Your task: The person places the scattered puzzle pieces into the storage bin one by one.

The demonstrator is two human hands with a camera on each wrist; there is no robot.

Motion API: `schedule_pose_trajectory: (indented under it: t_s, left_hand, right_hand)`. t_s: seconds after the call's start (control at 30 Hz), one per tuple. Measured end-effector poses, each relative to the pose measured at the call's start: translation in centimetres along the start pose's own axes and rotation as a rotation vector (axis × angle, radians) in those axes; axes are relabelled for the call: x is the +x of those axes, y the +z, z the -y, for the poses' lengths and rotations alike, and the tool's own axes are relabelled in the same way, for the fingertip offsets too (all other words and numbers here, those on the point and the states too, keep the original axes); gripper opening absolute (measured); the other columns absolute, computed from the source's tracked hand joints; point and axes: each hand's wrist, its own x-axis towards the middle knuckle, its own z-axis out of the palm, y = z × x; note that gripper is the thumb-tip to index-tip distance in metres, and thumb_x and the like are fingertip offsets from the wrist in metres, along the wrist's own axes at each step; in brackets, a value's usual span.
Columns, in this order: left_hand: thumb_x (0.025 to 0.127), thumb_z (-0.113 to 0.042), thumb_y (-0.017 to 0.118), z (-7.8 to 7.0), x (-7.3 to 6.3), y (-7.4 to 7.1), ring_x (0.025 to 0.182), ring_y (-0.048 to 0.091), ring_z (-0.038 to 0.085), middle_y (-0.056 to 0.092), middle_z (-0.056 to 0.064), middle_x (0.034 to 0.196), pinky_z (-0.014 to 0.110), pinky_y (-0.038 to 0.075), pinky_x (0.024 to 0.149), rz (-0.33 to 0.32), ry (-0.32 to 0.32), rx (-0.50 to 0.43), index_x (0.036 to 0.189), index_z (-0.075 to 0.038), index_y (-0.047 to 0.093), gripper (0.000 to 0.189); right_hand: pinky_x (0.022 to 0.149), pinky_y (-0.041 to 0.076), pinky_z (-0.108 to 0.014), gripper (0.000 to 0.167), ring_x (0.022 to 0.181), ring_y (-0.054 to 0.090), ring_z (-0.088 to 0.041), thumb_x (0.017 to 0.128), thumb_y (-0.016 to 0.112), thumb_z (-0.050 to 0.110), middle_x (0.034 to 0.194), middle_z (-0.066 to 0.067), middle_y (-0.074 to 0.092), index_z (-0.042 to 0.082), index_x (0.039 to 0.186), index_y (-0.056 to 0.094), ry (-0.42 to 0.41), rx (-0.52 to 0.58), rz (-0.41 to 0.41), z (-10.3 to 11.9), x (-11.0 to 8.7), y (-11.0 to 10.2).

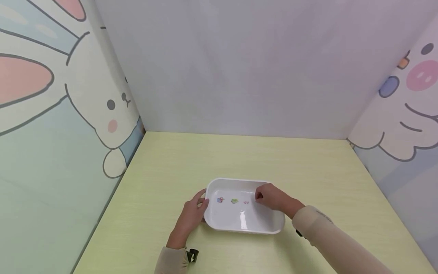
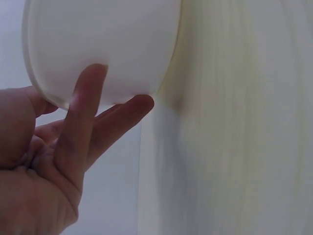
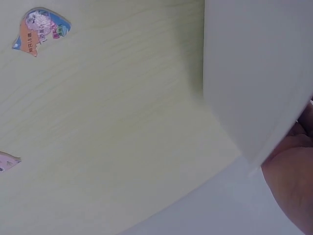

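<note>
A white rectangular tray (image 1: 239, 222) with rounded corners sits on the table. Across its floor, three small stickers stand in a row: a blue and pink one (image 1: 220, 199), a green one (image 1: 234, 201) and a pink one (image 1: 246, 202). My left hand (image 1: 192, 215) grips the tray's left end, thumb at the rim and fingers against the outer wall (image 2: 122, 58). My right hand (image 1: 273, 197) reaches over the far right side into the tray, fingers curled down just right of the pink sticker. Its fingertips are hidden, so whether they pinch anything cannot be seen.
The pale yellow-green table (image 1: 171, 156) meets a plain back wall (image 1: 232, 76) and cartoon-printed side walls (image 1: 37, 182). In the right wrist view, a blue and orange cut-out (image 3: 41, 30) and part of a pink one (image 3: 7, 161) lie on the table.
</note>
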Motion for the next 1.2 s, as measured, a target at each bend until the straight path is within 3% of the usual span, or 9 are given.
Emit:
schedule_pose_trajectory:
  t_s: [0.73,0.9,1.07,1.2]
  left_hand:
    - [0.103,-0.019,0.053,0.0,0.0,0.0,0.08,0.07,0.024,0.059,0.027,0.124,0.029,0.057,0.055,-0.005,0.003,0.027,0.146,-0.006,0.043,0.046]
    - [0.102,-0.02,0.053,0.0,0.0,0.0,0.081,0.07,0.025,0.059,0.027,0.124,0.029,0.057,0.055,-0.007,0.007,0.028,0.145,-0.006,0.043,0.046]
    - [0.102,-0.02,0.053,0.0,-0.1,0.0,0.084,0.07,0.026,0.058,0.027,0.125,0.03,0.057,0.057,-0.005,0.004,0.022,0.145,-0.006,0.043,0.047]
    - [0.103,-0.02,0.053,0.0,0.0,0.0,0.083,0.07,0.026,0.058,0.027,0.125,0.03,0.057,0.057,-0.004,0.002,0.019,0.146,-0.006,0.043,0.046]
  right_hand:
    - [0.061,0.042,-0.023,0.019,0.063,0.044,-0.009,0.082,0.072,0.001,0.065,0.011,0.052,0.013,0.07,0.064,-0.073,-0.159,0.022,-0.2,0.9,0.6]
    - [0.06,0.043,-0.026,0.021,0.062,0.045,-0.011,0.082,0.072,0.0,0.063,0.009,0.051,0.013,0.069,0.062,-0.054,-0.135,0.038,-0.2,1.0,0.7]
    - [0.057,0.043,-0.026,0.02,0.061,0.044,-0.011,0.081,0.071,0.0,0.063,0.008,0.05,0.012,0.069,0.061,-0.105,-0.12,0.033,-0.3,0.9,0.6]
    - [0.058,0.043,-0.026,0.02,0.061,0.045,-0.012,0.081,0.072,-0.001,0.063,0.009,0.051,0.012,0.069,0.062,-0.075,-0.134,0.04,-0.3,1.1,0.6]
